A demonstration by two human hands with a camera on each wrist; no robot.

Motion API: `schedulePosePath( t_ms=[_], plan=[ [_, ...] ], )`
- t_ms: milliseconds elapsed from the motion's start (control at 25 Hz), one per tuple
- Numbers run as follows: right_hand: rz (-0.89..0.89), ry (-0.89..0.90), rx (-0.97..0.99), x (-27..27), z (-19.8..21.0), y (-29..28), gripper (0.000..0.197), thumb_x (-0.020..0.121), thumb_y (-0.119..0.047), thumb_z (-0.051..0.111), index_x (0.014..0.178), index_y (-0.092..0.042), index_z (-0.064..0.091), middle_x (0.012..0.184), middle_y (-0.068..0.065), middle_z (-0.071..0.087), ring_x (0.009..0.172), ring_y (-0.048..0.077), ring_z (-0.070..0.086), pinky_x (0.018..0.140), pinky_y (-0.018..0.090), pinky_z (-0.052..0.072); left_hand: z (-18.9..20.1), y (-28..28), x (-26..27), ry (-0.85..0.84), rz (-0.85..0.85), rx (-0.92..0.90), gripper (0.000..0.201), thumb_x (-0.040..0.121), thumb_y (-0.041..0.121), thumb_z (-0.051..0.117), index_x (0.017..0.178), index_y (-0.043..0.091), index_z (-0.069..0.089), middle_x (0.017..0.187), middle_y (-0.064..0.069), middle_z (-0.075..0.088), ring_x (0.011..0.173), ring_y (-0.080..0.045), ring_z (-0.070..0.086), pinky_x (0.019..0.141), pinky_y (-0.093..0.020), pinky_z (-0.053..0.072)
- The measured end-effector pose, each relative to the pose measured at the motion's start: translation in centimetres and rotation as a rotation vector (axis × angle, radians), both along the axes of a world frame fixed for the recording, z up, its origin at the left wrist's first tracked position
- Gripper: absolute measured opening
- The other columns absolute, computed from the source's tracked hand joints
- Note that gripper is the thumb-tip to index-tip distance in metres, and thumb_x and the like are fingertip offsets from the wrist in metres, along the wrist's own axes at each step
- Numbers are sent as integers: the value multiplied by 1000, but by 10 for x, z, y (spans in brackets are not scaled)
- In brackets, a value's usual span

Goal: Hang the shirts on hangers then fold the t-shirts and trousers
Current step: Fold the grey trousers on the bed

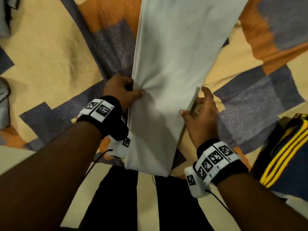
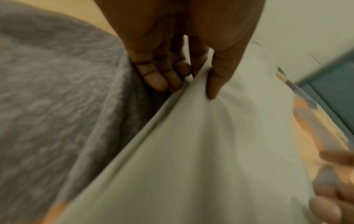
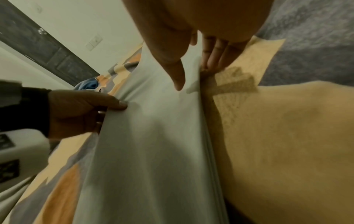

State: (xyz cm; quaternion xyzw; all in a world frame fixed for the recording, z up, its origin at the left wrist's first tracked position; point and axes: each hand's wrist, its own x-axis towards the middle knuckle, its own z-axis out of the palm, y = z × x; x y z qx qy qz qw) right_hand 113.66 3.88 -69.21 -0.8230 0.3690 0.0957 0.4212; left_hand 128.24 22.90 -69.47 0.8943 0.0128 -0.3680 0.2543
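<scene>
A pale grey-white garment (image 1: 173, 67) lies as a long narrow strip down the middle of a patchwork bedspread (image 1: 55, 52), its near end hanging over the bed edge. My left hand (image 1: 124, 90) grips its left edge, thumb on top and fingers curled under, bunching the cloth (image 2: 191, 136). My right hand (image 1: 198, 107) pinches the right edge (image 3: 153, 136), thumb on top and fingers beneath the layered fold. Both hands sit level with each other across the strip.
A dark blue garment with yellow stripes (image 1: 286, 157) lies at the right edge of the bed. Grey clothing (image 1: 5, 17) lies at the far left. A grey door (image 3: 47, 50) and a blue garment (image 3: 90, 85) show in the right wrist view.
</scene>
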Motion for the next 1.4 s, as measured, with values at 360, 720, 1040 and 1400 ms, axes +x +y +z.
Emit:
schedulePosePath(
  t_ms=[360,720,1040,1400],
  plan=[
    [-387,219,582,-72,7,76,37,78,-6,76,109,-19,60,101,-4,69,100,19,67,85,37,54,2,43,-114,348,376,-209,32,72,26,79,99,15,68,90,4,70,89,-21,68,79,-35,55],
    [-262,146,785,-160,44,94,54,81,13,64,128,-11,51,119,-2,65,105,11,63,84,26,52,34,113,-196,653,447,-462,23,73,1,77,93,9,68,83,6,74,78,-8,69,72,-23,57],
    [-179,500,855,-233,28,119,55,85,7,63,122,-27,42,114,18,62,104,30,60,97,55,46,22,144,-246,774,232,-217,59,73,13,81,125,14,52,100,-3,69,84,-12,67,77,-21,55],
    [-156,184,1009,-230,127,109,88,81,8,66,140,-45,26,94,12,73,83,24,69,62,31,55,136,149,-240,751,76,-356,79,84,0,66,134,52,36,85,-1,73,79,-18,69,67,-30,58]
  ],
)
